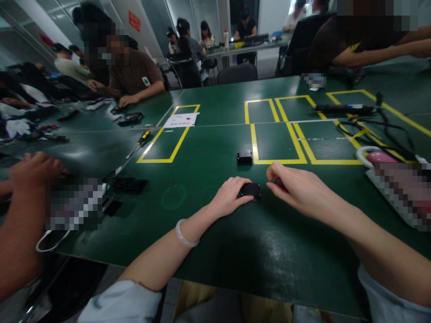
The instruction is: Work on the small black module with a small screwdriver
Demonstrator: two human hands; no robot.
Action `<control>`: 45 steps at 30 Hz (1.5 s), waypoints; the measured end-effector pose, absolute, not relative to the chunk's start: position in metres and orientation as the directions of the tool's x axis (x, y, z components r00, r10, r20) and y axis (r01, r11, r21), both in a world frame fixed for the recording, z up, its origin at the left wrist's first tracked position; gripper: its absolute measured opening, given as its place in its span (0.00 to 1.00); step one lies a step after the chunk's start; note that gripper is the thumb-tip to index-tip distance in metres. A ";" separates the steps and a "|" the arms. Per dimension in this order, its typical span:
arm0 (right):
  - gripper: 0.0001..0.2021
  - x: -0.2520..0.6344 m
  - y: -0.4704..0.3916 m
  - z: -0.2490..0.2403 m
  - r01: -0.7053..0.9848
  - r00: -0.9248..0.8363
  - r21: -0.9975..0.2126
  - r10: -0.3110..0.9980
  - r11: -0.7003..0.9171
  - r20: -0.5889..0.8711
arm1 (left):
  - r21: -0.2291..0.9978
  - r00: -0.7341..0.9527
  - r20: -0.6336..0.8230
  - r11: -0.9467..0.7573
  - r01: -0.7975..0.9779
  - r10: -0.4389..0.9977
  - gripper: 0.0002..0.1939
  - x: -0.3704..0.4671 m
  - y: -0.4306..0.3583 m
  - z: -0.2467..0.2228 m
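Note:
My left hand (232, 196), with a pale bracelet at the wrist, grips a small flat black rectangular part (251, 191) on the green table. Its thumb and fingers close on the part's left side. Just to the right, my right hand (289, 185) is raised slightly with thumb and fingers bent together in a pinch. Something dark shows between those fingers, too small to name. Beyond my hands, a second small black boxy part (244, 157) stands beside a yellow-taped rectangle.
Yellow tape (279, 162) marks several rectangles on the table (215, 242). At right lie black cables (370, 130) and a pixelated device with a white edge (380, 188). A screwdriver (144, 137) and black flat pieces (129, 185) lie left. A co-worker's arm (27, 224) is close at left.

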State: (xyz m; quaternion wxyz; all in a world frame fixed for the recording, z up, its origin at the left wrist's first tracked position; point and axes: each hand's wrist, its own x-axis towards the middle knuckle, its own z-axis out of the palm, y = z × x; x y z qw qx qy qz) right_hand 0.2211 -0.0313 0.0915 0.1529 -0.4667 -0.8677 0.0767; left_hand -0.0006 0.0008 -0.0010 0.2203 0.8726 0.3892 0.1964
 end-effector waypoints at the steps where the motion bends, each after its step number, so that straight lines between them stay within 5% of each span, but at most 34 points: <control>1: 0.04 0.222 -0.031 0.092 0.780 -0.521 -0.288 0.831 0.556 0.194 | 0.538 0.620 0.171 -0.600 0.592 0.766 0.20 -0.001 0.001 -0.001; 12: 0.08 0.219 -0.032 0.093 0.833 -0.482 -0.184 0.848 0.521 0.220 | 0.536 0.619 0.163 -0.595 0.599 0.769 0.20 -0.001 0.000 0.000; 21: 0.06 0.219 -0.032 0.089 0.794 -0.494 -0.279 0.840 0.541 0.224 | 0.536 0.618 0.167 -0.596 0.597 0.769 0.19 -0.001 0.000 0.000; 31: 0.09 0.215 -0.032 0.090 0.827 -0.490 -0.178 0.839 0.533 0.235 | 0.544 0.618 0.159 -0.590 0.596 0.770 0.19 0.001 -0.001 0.001; 41: 0.08 0.218 -0.032 0.089 0.794 -0.487 -0.288 0.844 0.535 0.226 | 0.541 0.617 0.168 -0.595 0.594 0.769 0.18 0.000 0.000 0.001; 45: 0.07 0.217 -0.032 0.091 0.821 -0.482 -0.230 0.850 0.523 0.211 | 0.541 0.617 0.166 -0.594 0.596 0.770 0.18 0.000 0.000 0.001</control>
